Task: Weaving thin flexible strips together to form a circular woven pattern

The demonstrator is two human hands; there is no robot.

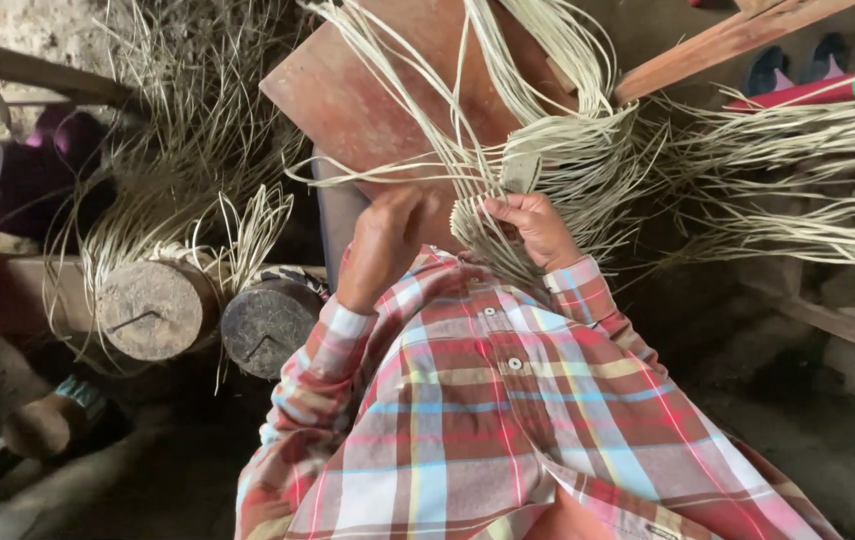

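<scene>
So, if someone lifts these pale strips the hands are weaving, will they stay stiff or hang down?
The pale strips likely flop: their free ends curve and droop sideways. They look thin and flat, so probably light. The right hand pinches them at the woven part, hinting they bend easily without snapping.

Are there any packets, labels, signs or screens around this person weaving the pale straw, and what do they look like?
None in view. The left hand and right hand work pale straw strands over a reddish-brown wooden board. Two round wooden blocks, each with a metal staple, stand at the left; none of these carries a label.
</scene>
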